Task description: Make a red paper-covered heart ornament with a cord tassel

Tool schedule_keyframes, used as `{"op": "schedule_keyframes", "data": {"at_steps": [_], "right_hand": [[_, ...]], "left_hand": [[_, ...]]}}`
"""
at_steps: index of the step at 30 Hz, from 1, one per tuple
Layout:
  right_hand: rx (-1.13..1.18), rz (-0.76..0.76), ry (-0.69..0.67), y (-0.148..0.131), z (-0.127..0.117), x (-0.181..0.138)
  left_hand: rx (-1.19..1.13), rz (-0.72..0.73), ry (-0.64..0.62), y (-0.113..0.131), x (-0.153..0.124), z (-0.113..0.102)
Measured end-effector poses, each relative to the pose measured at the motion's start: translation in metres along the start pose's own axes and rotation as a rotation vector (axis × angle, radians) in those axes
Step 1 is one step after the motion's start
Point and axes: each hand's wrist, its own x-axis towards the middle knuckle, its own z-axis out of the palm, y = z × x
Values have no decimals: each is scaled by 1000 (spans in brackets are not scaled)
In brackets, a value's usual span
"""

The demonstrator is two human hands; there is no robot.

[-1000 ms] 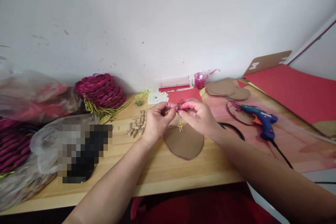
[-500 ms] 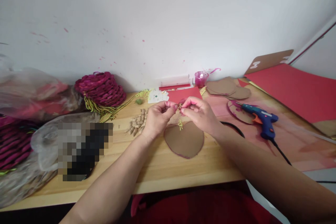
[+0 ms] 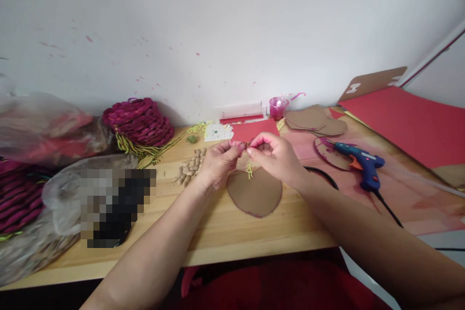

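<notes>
Nearest on the wooden table, just below the 2 hands, lies the cardboard heart; it should be light and rather stiff, but it may bend or crease if pressed in the middle, so I would take it by its 2 side edges. It is plain brown, with a thin dark purple line along the rim. Over its top notch is a small bunch of yellow strands, probably soft and easily tangled; I cannot tell whether they join what the fingers hold. A little farther, the left hand and the right hand meet, both pinching a thin cord between thumb and fingertips. This cord looks yellowish and dark, mostly covered by the fingers; it is surely very light and limp, perhaps a little slippery, and a pinch close to its end seems the best hold. Left of the left hand are peanuts, whose shells would be fragile, and behind the hands lies a red sheet.
</notes>
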Motion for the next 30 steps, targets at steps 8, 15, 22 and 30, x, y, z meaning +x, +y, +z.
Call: {"op": "schedule_keyframes", "data": {"at_steps": [8, 15, 22, 30], "right_hand": [[7, -86, 11, 1, -3, 1], [52, -166, 136, 3, -5, 2], [194, -207, 1, 5, 2, -2], [96, -271, -30, 8, 4, -3]], "left_hand": [[14, -8, -1, 1, 1, -1], [-14, 0, 29, -1, 4, -3], [26, 39, 39, -3, 1, -1], [-7, -1, 31, -3, 1, 0]]}}
